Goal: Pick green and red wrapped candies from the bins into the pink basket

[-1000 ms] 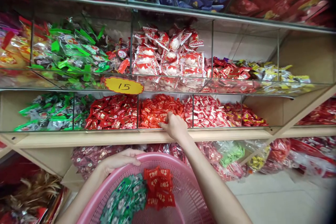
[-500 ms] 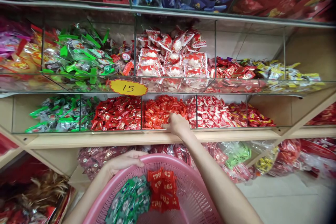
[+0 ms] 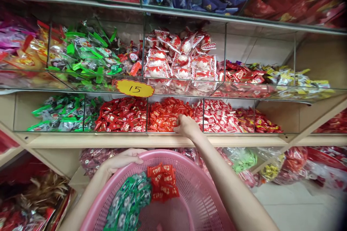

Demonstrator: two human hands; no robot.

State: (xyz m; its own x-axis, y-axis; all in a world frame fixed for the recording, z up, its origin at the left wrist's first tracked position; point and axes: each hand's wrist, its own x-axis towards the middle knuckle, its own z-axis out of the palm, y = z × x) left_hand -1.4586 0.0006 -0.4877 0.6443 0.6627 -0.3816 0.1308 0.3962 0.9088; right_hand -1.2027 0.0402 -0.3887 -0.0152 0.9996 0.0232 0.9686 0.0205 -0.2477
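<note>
My left hand point(image 3: 121, 160) grips the far rim of a pink plastic basket point(image 3: 195, 191) held low in front of me. Inside it lie green-wrapped candies point(image 3: 127, 202) and orange-red wrapped candies point(image 3: 162, 186). My right hand point(image 3: 187, 125) reaches over the glass front of a shelf bin and sits curled in a heap of the same orange-red candies point(image 3: 165, 113); its fingertips are buried among the wrappers, so what they hold is hidden.
Glass-fronted bins line the shelves: green packets point(image 3: 62, 113), dark red candies point(image 3: 121, 115), red-and-white candies point(image 3: 219, 115). A yellow tag marked 15 point(image 3: 135, 88) hangs above. Upper bins hold white-and-red sweets point(image 3: 179, 61). Bagged goods sit below the wooden shelf point(image 3: 151, 140).
My right hand has edged slightly right and stays in the orange-red candy heap. The view has drifted a little; my left hand keeps its hold on the basket rim.
</note>
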